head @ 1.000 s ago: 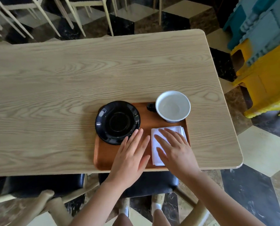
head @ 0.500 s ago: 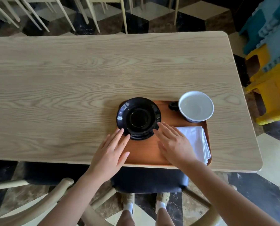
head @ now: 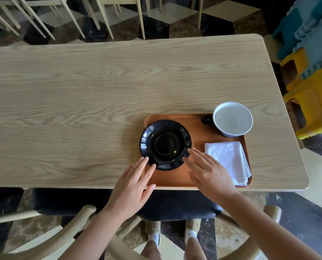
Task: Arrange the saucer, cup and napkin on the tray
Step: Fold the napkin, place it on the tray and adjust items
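We have the glossy black round saucer (head: 165, 144), the white-lined cup (head: 232, 119) and the folded white napkin (head: 229, 161) all on the orange tray (head: 197, 132) — our left hand (head: 132, 186) and right hand (head: 211, 175) lie flat, fingers spread and holding nothing, tips at the saucer's near rim — so only seating the cup seems left.
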Demonstrator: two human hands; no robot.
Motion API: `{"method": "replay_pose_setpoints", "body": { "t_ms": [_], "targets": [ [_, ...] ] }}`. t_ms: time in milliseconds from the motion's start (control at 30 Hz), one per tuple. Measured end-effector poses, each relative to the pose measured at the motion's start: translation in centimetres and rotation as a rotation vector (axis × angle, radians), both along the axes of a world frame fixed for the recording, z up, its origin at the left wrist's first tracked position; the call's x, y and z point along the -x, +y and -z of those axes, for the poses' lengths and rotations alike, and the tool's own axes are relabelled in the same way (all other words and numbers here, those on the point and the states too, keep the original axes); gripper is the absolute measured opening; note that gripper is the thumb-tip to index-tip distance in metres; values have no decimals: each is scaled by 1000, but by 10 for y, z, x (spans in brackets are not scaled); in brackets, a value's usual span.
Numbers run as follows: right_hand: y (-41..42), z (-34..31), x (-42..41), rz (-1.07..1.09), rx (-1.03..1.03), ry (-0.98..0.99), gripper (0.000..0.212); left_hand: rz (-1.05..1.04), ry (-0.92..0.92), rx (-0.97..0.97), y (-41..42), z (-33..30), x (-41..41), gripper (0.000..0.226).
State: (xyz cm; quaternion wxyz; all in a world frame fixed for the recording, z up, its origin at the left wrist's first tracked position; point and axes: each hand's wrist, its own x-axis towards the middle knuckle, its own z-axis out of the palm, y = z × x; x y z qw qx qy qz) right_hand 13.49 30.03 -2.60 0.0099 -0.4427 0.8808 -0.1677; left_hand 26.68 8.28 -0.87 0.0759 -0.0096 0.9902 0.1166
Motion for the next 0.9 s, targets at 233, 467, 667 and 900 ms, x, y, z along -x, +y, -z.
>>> {"method": "replay_pose_setpoints", "body": {
  "t_ms": [233, 467, 667, 900],
  "targets": [
    [-2, -3, -4, 12, -21, -9, 35, 14, -5, 10, -1, 2, -2, 52],
    [1, -24, 8, 29, 44, 49, 31, 42, 110, 4, -3, -20, 27, 58],
    [33, -60, 78, 406, 91, 171, 31, 37, 351, -16, 33, -41, 129, 45],
    [57, -60, 130, 603, -151, -166, 50, -99, 52, -80, 88, -35, 221, 46]
  ]
}}
